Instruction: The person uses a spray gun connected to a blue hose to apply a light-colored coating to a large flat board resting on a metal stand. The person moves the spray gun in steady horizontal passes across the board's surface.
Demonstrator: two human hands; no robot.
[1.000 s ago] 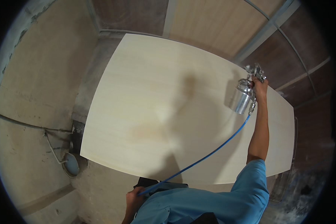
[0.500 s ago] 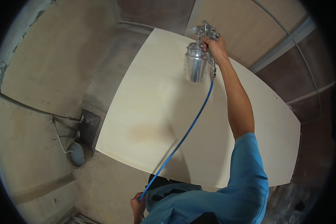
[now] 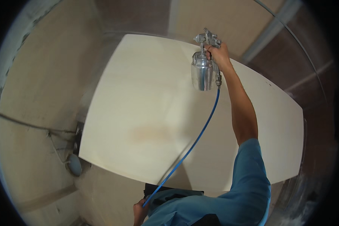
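Left hand (image 3: 140, 211), low at the body, grip closed on a thin blue air hose (image 3: 194, 141). The hose arcs over a large, smooth, pale flat panel (image 3: 147, 113). Right hand (image 3: 219, 54), arm outstretched, grip clamped on a metal spray gun (image 3: 206, 62) with a shiny cylindrical cup, above the panel's far edge.

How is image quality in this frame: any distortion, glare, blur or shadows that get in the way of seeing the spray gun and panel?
Head view: fisheye bends the large pale wooden panel edges and leaves a dark rim; the silver metal spray gun with cup in the right hand is fairly sharp, highlights on the cup; soft shadow near the thin blue air hose; left hand at the lower edge, dim, its grip unclear.
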